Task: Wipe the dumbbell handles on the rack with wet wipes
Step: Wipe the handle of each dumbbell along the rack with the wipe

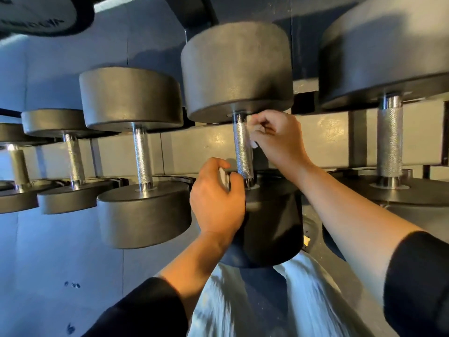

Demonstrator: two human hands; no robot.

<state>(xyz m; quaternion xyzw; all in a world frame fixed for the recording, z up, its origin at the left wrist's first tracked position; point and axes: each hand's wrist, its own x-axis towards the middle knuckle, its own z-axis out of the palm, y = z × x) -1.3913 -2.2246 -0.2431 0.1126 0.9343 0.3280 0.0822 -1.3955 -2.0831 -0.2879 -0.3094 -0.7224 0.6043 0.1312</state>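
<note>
Nearest, at the bottom of the frame, two black sleeves [418, 285] run up into bare forearms, with pale blurred cloth [303, 295] between them. The left hand [216, 203], just below centre, has its fingers curled beside the lower end of a knurled steel dumbbell handle [243, 152]; its fingertips lie close to the handle's base, but I cannot tell whether they touch or grip it. The right hand [277, 139], right of centre, is curled against the upper part of the same handle and pinches a small white wet wipe [254, 143], of which only scraps show between the fingers and at the metal. This dumbbell sits at the middle of the frame, its near black head [272, 224] below the hands and its far head [235, 71] above them. To the left, three more dumbbells [136, 154] line up, shrinking toward the left edge. At the right edge stands a larger dumbbell [388, 142] with its own knurled handle. All rest on a grey rack [206, 147] whose rail crosses behind the handles. Beyond, a blue-grey wall fills the upper left, where part of a black weight plate [43, 15] shows in the corner.
</note>
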